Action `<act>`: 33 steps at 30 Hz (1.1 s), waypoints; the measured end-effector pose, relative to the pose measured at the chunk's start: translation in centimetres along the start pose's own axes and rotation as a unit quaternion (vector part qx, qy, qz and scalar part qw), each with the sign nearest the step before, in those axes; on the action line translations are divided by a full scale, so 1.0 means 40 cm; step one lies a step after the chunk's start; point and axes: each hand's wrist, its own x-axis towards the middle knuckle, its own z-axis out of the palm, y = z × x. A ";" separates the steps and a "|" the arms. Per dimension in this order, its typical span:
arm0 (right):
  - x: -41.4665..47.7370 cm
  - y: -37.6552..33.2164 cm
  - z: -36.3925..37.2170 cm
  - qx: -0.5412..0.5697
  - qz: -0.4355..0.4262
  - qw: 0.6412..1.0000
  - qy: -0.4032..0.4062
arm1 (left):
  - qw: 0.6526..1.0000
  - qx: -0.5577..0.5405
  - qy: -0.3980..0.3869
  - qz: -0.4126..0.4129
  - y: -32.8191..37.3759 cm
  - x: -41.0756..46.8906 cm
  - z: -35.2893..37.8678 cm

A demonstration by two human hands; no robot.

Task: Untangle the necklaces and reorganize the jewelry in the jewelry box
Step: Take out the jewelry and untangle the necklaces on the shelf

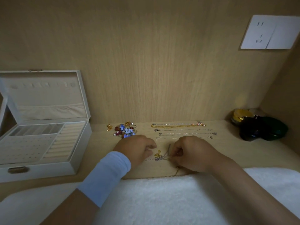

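Note:
A small tangle of thin chains with a gold and a silver pendant (158, 156) lies on the wooden desk between my hands. My right hand (190, 153) pinches chain strands at the tangle's right side. My left hand (138, 148), fingers curled, holds a strand running left from the tangle. Several straightened necklaces (180, 129) lie in rows behind my hands. A heap of colourful rings and earrings (125, 129) sits behind my left hand. The cream jewelry box (73, 158) stands open at the left, its trays showing no jewelry.
A gold earring (109, 127) lies left of the heap. Dark jars and a gold-lidded pot (258, 125) occupy the back right corner. A white fluffy cloth (162, 200) covers the desk's front edge. A wall socket (269, 32) is mounted upper right.

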 end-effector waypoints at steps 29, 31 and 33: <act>0.055 0.018 0.043 0.203 -0.036 0.975 0.081 | 0.986 -0.146 0.068 0.050 -0.002 0.061 0.024; 0.066 0.011 0.035 0.265 -0.034 0.963 0.043 | 0.975 -0.203 0.088 0.034 0.006 0.061 0.008; 0.075 0.008 0.031 0.331 -0.035 0.943 0.023 | 0.962 -0.254 0.096 0.019 0.014 0.060 -0.003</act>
